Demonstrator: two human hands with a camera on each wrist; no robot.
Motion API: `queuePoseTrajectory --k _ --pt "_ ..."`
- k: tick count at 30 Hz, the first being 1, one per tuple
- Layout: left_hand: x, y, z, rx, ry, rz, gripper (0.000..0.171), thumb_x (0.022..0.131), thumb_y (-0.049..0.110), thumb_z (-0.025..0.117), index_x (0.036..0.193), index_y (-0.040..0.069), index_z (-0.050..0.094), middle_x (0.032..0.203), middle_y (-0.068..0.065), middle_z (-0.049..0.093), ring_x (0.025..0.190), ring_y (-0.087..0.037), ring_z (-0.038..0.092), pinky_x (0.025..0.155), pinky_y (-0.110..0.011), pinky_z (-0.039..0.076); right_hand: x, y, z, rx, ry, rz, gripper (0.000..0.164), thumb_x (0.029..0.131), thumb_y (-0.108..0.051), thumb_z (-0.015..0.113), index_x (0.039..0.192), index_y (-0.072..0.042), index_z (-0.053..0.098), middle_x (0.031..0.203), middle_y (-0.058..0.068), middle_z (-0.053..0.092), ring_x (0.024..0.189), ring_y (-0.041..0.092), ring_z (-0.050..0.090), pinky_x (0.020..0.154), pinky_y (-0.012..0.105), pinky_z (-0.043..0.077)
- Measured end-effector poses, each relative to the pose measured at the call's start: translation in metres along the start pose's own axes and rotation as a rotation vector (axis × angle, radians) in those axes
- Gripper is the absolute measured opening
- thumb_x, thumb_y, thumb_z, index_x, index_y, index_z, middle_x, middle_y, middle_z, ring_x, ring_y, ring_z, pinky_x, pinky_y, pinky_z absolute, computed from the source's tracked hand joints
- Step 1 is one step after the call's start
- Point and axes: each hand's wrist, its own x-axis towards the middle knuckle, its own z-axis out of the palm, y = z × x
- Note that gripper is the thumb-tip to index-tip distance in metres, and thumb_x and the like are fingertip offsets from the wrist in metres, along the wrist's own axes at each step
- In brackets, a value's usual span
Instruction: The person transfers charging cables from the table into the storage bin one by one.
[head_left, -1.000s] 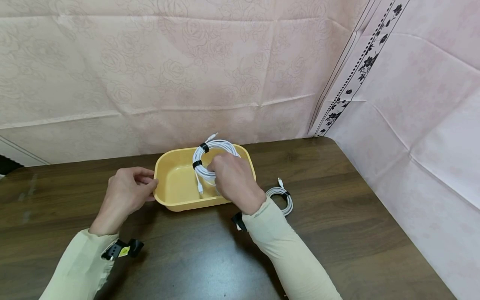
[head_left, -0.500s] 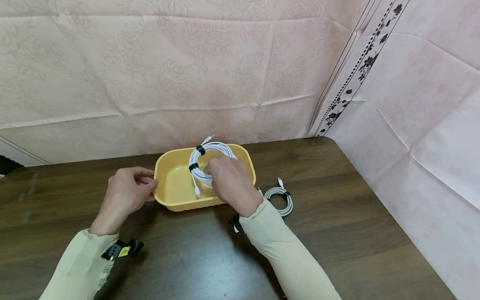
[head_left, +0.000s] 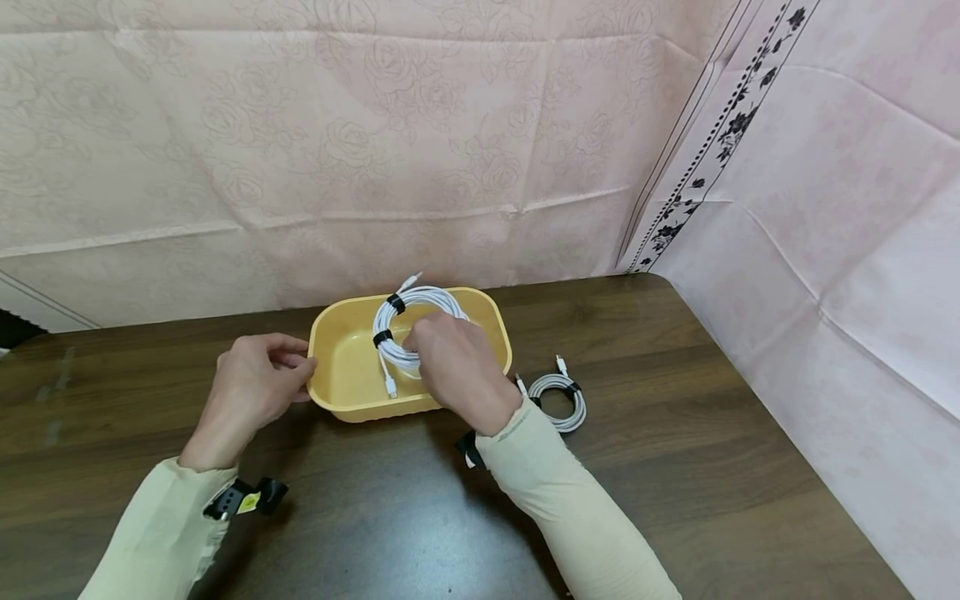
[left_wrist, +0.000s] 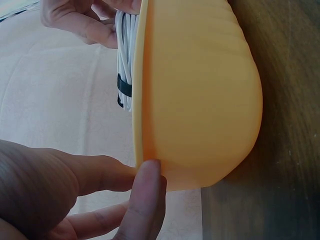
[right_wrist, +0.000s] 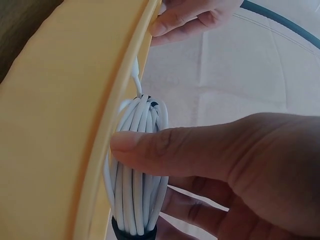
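A yellow plastic basin (head_left: 347,367) stands on the table near the wall. My left hand (head_left: 258,375) pinches its left rim; in the left wrist view the thumb and fingers (left_wrist: 145,192) lie on either side of the edge. My right hand (head_left: 463,367) grips a coiled white cable (head_left: 382,321) by its right side, over the basin. Black straps bind the coil, and its two plug ends stick out. In the right wrist view the thumb presses across the cable strands (right_wrist: 132,200), level with the rim. The fingertips behind the coil are partly hidden.
A smaller coiled cable (head_left: 576,408), greyish white with black straps, lies on the wooden table (head_left: 675,433) to the right of the basin, close to my right forearm. A floral cloth wall (head_left: 337,167) rises right behind the basin.
My right hand has shifted slightly left with the coiled cable, which now sits further over the basin's middle. More of the smaller coil shows. The left hand and basin have stayed put.
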Motion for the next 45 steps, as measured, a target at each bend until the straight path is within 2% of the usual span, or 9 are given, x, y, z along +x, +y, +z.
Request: queuePoseTrajectory --k 8,17,26,31,37,45 --pt "-0.001 0.000 0.000 -0.003 -0.002 -0.006 0.039 0.098 0.016 0.061 0.129 -0.007 0.062 0.107 -0.022 0.068 0.070 -0.013 0.073 0.065 -0.032 0.065 -0.001 -0.002 0.003 0.003 0.003 -0.010 0.040 0.080 0.011 0.058 0.058 -0.023 0.061 0.068 -0.009 0.055 0.064 0.010 0.054 0.050 0.029 0.044" --pt "0.000 0.000 0.000 -0.011 -0.006 -0.013 0.039 0.098 0.015 0.061 0.129 -0.007 0.062 0.107 -0.022 0.067 0.071 -0.013 0.073 0.066 -0.032 0.065 0.000 -0.004 0.006 -0.019 0.026 -0.024 0.042 0.079 0.010 0.058 0.054 -0.024 0.055 0.067 -0.009 0.057 0.064 0.009 0.056 0.052 0.032 0.051" --pt "0.000 0.001 0.000 -0.007 -0.004 -0.012 0.039 0.098 0.016 0.061 0.130 -0.007 0.061 0.108 -0.022 0.068 0.070 -0.013 0.073 0.065 -0.032 0.065 0.000 -0.008 0.009 -0.039 0.017 -0.032 0.045 0.076 0.012 0.057 0.053 -0.025 0.051 0.065 -0.011 0.053 0.062 0.006 0.055 0.049 0.027 0.045" --pt "-0.001 0.001 0.000 -0.007 0.000 -0.008 0.039 0.097 0.016 0.061 0.129 -0.007 0.062 0.107 -0.022 0.068 0.070 -0.013 0.073 0.065 -0.032 0.065 0.000 -0.009 0.012 -0.037 0.023 -0.041 0.045 0.076 0.013 0.057 0.053 -0.025 0.051 0.067 -0.010 0.057 0.064 0.007 0.057 0.050 0.028 0.047" --pt "-0.001 0.001 0.000 -0.011 -0.001 -0.014 0.039 0.097 0.015 0.062 0.130 -0.007 0.061 0.107 -0.023 0.068 0.069 -0.013 0.073 0.065 -0.032 0.065 0.001 -0.011 0.014 -0.031 0.012 -0.045 0.044 0.082 0.010 0.059 0.055 -0.025 0.057 0.073 -0.009 0.063 0.069 0.008 0.061 0.053 0.030 0.051" --pt "0.000 0.000 0.001 -0.013 -0.001 -0.019 0.039 0.098 0.014 0.061 0.130 -0.008 0.061 0.108 -0.023 0.067 0.069 -0.013 0.073 0.065 -0.032 0.065 0.002 -0.012 0.017 -0.019 -0.003 -0.051 0.044 0.081 0.010 0.060 0.055 -0.026 0.059 0.071 -0.009 0.061 0.067 0.007 0.058 0.052 0.031 0.051"
